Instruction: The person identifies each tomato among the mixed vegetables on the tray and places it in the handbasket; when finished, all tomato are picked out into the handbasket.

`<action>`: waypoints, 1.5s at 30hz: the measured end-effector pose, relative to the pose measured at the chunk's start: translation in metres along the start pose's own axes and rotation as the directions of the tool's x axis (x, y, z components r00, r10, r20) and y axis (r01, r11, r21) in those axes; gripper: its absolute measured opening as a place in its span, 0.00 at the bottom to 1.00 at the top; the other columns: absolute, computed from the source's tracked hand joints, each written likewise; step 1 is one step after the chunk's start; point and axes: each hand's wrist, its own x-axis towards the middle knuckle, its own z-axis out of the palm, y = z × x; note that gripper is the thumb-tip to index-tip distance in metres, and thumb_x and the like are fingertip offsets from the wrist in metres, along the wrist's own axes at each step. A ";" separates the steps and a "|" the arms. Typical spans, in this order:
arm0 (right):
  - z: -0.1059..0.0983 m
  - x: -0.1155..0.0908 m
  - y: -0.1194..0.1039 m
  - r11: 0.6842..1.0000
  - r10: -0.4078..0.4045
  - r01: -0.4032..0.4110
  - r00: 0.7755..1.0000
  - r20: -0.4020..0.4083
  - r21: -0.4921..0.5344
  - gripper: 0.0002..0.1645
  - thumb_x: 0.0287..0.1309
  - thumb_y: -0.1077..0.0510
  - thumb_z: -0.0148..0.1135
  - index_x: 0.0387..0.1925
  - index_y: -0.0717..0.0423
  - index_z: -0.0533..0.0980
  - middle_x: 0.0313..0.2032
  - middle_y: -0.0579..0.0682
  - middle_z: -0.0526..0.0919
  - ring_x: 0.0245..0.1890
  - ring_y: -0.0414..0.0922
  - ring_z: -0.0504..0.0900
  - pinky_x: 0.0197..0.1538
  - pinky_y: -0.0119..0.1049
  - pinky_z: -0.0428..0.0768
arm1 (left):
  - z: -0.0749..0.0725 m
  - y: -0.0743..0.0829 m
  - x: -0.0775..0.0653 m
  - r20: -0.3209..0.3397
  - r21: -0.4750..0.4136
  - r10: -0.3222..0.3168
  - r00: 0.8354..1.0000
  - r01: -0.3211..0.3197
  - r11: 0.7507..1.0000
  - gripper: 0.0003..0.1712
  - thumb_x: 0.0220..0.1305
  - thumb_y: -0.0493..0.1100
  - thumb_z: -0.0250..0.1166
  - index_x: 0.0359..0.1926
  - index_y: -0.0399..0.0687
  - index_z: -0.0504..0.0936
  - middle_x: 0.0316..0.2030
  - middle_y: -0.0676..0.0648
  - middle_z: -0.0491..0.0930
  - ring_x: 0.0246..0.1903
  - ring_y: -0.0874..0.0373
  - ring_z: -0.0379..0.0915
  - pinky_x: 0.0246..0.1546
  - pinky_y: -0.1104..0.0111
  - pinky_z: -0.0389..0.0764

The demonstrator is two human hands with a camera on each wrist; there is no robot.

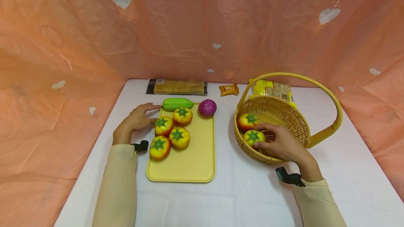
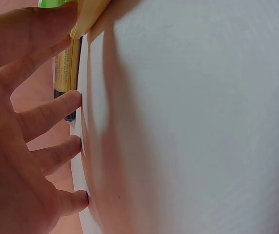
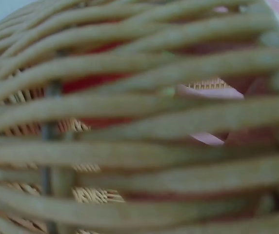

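Note:
My left hand [image 1: 137,118] rests at the left edge of a yellow tray [image 1: 199,164], its fingers fairly straight and spread. In the left wrist view, the thumb [image 2: 32,31] lies against the tray's edge. Several yellow-red tomatoes [image 1: 179,137] with green leafy tops sit on the tray's left half, with a green cucumber [image 1: 177,104] and a purple onion [image 1: 207,108] at its far end. Over on the right, my right hand [image 1: 282,143] reaches into a wicker basket [image 1: 284,109] and pinches a tomato [image 1: 253,137] between thumb and fingers. Another tomato [image 1: 245,121] lies beside it.
Behind the tray lies a pack of dry noodles [image 1: 180,87]. A small orange packet [image 1: 229,89] is at the back middle, and a yellow bag [image 1: 274,90] sits behind the basket. The basket's tall handle [image 1: 336,115] arches up at the right.

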 end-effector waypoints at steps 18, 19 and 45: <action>-0.014 -0.020 -0.020 0.991 -0.108 0.116 0.987 -0.122 0.064 0.26 0.65 0.60 0.80 0.62 0.58 0.85 0.59 0.56 0.90 0.59 0.49 0.91 0.60 0.20 0.82 | 0.000 0.000 0.001 0.002 -0.018 -0.024 1.000 0.024 1.000 0.35 0.74 0.41 0.66 0.80 0.48 0.74 0.85 0.28 0.54 0.84 0.25 0.45 0.82 0.29 0.45; -0.013 -0.020 -0.023 0.987 -0.127 0.139 0.983 -0.133 0.086 0.25 0.64 0.61 0.79 0.62 0.59 0.85 0.59 0.57 0.90 0.59 0.47 0.91 0.61 0.21 0.82 | 0.000 0.000 0.001 0.002 -0.018 -0.024 1.000 0.024 1.000 0.35 0.74 0.41 0.66 0.80 0.48 0.74 0.85 0.28 0.54 0.84 0.25 0.45 0.82 0.28 0.45; 0.066 0.034 -0.088 0.901 -0.307 0.274 0.951 0.048 0.337 0.30 0.64 0.57 0.81 0.67 0.47 0.83 0.64 0.44 0.88 0.66 0.54 0.86 0.72 0.44 0.82 | -0.001 -0.001 0.001 -0.003 -0.014 -0.010 1.000 0.010 1.000 0.35 0.73 0.41 0.67 0.79 0.49 0.75 0.84 0.28 0.55 0.84 0.25 0.46 0.81 0.26 0.44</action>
